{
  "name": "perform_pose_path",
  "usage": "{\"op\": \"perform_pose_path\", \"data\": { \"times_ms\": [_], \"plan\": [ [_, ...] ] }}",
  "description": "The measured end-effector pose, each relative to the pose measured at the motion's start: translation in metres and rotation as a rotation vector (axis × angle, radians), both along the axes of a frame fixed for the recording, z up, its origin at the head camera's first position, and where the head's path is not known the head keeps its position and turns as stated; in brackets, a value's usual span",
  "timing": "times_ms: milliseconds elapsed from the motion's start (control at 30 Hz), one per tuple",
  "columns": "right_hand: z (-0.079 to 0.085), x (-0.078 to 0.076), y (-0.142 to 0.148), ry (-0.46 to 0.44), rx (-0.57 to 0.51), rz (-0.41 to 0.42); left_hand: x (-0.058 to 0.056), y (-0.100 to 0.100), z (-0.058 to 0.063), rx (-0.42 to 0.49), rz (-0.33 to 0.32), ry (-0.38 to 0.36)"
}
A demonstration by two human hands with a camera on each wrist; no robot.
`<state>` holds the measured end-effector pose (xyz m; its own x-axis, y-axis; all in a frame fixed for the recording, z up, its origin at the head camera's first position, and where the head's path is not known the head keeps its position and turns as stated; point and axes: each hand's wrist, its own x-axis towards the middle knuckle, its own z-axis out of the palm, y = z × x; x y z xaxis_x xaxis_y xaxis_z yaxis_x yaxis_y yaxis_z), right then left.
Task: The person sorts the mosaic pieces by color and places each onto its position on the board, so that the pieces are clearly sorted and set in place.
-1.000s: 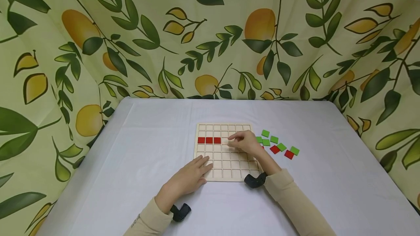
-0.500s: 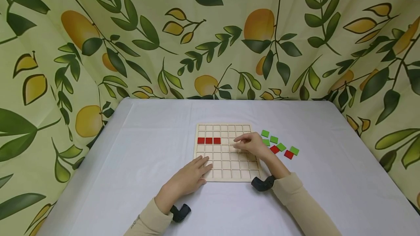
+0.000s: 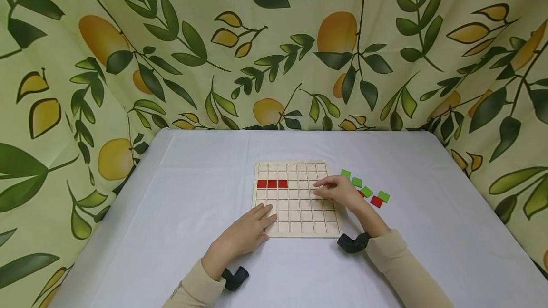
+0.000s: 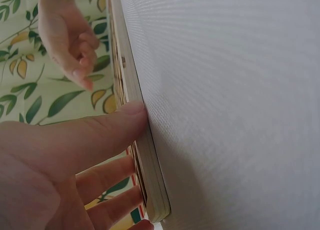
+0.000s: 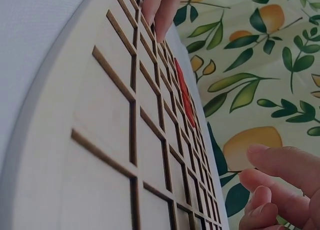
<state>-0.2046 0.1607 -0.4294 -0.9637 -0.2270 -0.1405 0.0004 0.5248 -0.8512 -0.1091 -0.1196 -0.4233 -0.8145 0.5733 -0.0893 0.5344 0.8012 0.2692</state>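
Grid board (image 3: 295, 215) bearing three red tiles, two hands around it

One grid board is lying flat in the lower centre of the head view, showing seven columns and seven rows of square cells. Three red tiles (image 3: 272, 184) are filling the three leftmost cells of its third row from the top.

The left hand (image 3: 244, 232) is resting on the board's lower left corner, its fingers spreading over the surface and its thumb touching the near edge, as the left wrist view is showing. The right hand (image 3: 338, 189) is hovering over the board's right side; its thumb and forefinger are staying apart at the tips, the other fingers are curling loosely, and it is pinching nothing visible.

Just right of that hand, four green tiles (image 3: 366, 192) and two loose red ones (image 3: 376, 201) are showing, one red partly covered; whether the hand is hiding more, I cannot tell.

Two black wrist devices (image 3: 352, 243) are sitting by two beige sleeves (image 3: 406, 265). One white cloth (image 3: 205, 175) is covering the table, and one leaf-and-fruit curtain (image 3: 171, 94) is filling the upper frame.
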Motion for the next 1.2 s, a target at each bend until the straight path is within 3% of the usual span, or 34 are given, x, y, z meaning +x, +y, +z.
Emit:
{"op": "perform_pose_path", "data": {
  "times_ms": [467, 933, 1200],
  "plan": [
    [-0.002, 0.003, 0.017, 0.013, -0.030, -0.011, 0.001, 0.000, 0.001, -0.005, -0.010, 0.013],
    [-0.007, 0.007, 0.034, 0.016, -0.012, -0.001, 0.001, 0.000, 0.001, -0.012, -0.013, 0.013],
    [-0.009, 0.007, 0.043, 0.023, 0.035, -0.036, 0.001, 0.000, 0.002, -0.011, -0.008, 0.006]
  ]
}}
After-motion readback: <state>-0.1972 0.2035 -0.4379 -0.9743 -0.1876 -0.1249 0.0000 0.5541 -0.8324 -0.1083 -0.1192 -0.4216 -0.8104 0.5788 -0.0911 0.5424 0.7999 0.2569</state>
